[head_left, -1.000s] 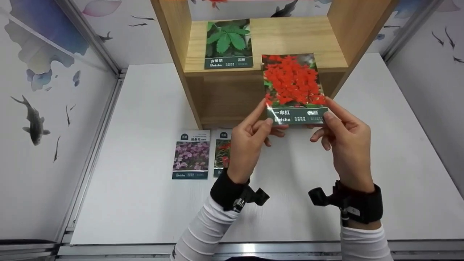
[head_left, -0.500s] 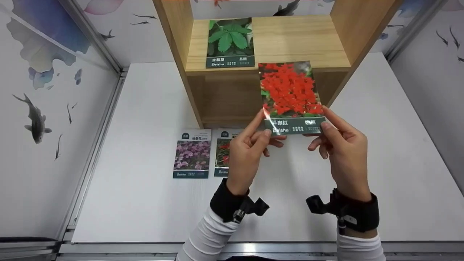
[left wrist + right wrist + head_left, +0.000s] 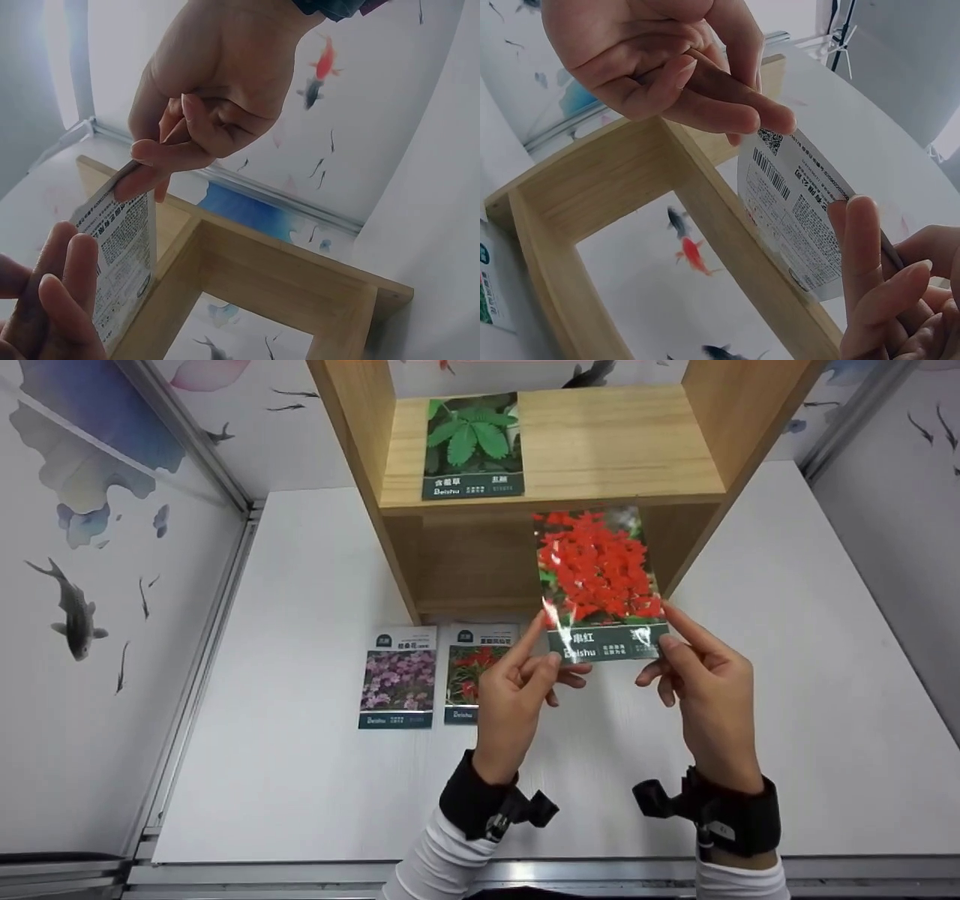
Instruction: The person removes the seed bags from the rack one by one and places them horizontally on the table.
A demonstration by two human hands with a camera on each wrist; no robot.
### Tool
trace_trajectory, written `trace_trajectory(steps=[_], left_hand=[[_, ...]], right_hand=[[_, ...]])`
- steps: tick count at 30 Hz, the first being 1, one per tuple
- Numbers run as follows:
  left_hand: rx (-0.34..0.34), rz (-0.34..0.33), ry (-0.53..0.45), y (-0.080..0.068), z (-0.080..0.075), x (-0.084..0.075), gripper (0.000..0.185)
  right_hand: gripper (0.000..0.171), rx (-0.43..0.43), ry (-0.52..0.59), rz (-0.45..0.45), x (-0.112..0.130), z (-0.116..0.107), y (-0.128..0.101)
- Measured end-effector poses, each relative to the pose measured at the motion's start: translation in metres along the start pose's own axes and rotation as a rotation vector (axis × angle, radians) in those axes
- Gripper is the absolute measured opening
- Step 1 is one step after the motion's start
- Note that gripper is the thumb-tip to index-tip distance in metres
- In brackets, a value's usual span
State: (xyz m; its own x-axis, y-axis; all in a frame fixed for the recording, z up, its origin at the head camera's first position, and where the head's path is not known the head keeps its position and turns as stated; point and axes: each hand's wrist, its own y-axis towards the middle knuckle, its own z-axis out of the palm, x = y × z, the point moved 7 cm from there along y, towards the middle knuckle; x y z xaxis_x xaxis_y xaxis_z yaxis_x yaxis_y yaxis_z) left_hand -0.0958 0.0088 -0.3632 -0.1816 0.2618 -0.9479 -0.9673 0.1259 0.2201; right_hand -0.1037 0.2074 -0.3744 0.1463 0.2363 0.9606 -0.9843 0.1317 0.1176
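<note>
Red-flower seed packet (image 3: 600, 585) is held upright in the air above the white table (image 3: 300, 765), in front of the lower opening of the wooden shelf unit (image 3: 720, 435), picture side toward the head camera; its dark green label band sits along the bottom edge. The wrist views show its printed back with a barcode (image 3: 791, 202) and small text (image 3: 120, 262). Left hand (image 3: 517, 690) pinches the packet's bottom-left corner, thumb on the front and index finger up along the left edge, the other fingers curled behind. Right hand (image 3: 705, 690) pinches the bottom-right corner, thumb on the front and fingers behind; both grips are clamped on the packet. Each wrist carries a black strap with a small camera mount, over white sleeves. At 12 o'clock from the held packet, on the upper board of the shelf, a green-leaf seed packet (image 3: 472, 446) lies flat toward the left side. At 8 o'clock from the held packet, two more packets lie flat on the table side by side: a purple-flower seed packet (image 3: 397, 679) on the left and an orange-flower seed packet (image 3: 476, 671) just beside it, the latter partly hidden behind the left hand. The surrounding walls carry painted fish and lotus motifs (image 3: 71, 607).
</note>
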Motion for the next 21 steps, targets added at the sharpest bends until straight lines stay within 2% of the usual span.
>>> trace_trajectory(steps=[11,21], left_hand=[[0.004,-0.054,0.051,-0.003,-0.006,0.021,0.047],[-0.009,-0.126,0.042,-0.007,-0.014,0.051,0.045]], right_hand=[[0.042,-0.012,-0.072,0.045,-0.023,-0.008,0.001],[0.043,-0.031,-0.157,0.097,-0.050,-0.016,-0.001]])
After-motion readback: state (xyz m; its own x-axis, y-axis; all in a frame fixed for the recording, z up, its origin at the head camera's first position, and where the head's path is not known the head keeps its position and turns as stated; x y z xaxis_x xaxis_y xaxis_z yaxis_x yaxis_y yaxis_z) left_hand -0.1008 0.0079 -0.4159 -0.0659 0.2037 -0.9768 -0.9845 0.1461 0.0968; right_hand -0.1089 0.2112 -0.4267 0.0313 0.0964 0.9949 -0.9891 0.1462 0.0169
